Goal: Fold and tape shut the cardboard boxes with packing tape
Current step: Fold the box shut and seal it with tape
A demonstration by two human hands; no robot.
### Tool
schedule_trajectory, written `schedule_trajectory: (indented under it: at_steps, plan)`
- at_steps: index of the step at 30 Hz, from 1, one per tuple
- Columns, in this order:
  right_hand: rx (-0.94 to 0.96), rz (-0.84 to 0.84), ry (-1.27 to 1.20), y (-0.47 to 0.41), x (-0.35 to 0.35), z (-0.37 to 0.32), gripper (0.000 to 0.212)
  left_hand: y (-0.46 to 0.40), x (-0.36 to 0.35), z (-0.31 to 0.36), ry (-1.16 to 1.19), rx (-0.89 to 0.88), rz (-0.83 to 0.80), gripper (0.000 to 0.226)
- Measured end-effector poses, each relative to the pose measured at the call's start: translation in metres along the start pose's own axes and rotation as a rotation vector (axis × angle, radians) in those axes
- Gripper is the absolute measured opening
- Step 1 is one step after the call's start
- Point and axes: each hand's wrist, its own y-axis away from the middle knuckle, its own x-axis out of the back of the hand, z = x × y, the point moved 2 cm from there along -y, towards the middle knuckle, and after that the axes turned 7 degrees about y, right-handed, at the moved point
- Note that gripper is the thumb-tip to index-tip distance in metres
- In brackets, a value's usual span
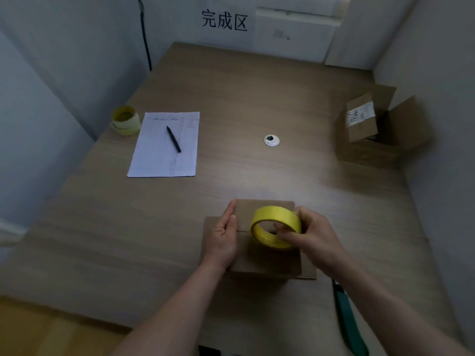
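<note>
Yellow tape (276, 226) gripped in right hand (312, 236) over box (264, 258) near desk edge; left hand (223, 237) flat, open, pinning flaps. Risk: flaps spring up w/ less pressure, tape lands crooked.

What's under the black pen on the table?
The black pen lies on a white sheet of paper with faint printed lines. Under the paper is the wooden table. The writing right beneath the pen is covered.

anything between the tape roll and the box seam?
Nothing visible. The right hand holds the tape roll directly over the box top, by the seam. The left hand lies flat on the left flaps, beside the roll, not under it.
</note>
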Motion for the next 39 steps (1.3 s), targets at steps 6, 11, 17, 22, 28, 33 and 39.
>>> schedule_trajectory:
  at_steps: [6, 11, 17, 22, 28, 33, 39]
  plan:
    - [0.024, -0.002, 0.104, 0.004, 0.061, -0.012, 0.030, 0.002, 0.000, 0.005, -0.081, -0.009, 0.019, 0.037]
    - [0.101, -0.009, 0.850, 0.007, 0.075, -0.009, 0.020, 0.002, 0.000, 0.005, -0.129, -0.031, 0.027, 0.036]
    - [0.046, -0.003, 0.944, 0.005, 0.059, 0.014, 0.019, 0.000, 0.004, 0.001, -0.163, -0.036, 0.043, 0.037]
    - [-0.086, -0.036, 0.861, -0.003, 0.048, 0.033, 0.042, 0.000, 0.000, 0.004, -0.227, -0.066, 0.034, 0.038]
    - [0.082, -0.368, 0.799, -0.011, 0.032, 0.022, 0.095, -0.009, 0.003, 0.012, -0.493, -0.114, -0.064, 0.041]
    - [0.012, -0.198, 0.884, 0.002, 0.013, 0.019, 0.103, -0.038, 0.001, 0.034, -0.873, -0.183, -0.158, 0.043]
    - [-0.165, 0.224, 0.859, 0.023, -0.036, 0.015, 0.090, -0.027, -0.042, 0.030, -1.215, -0.228, -0.246, 0.084]
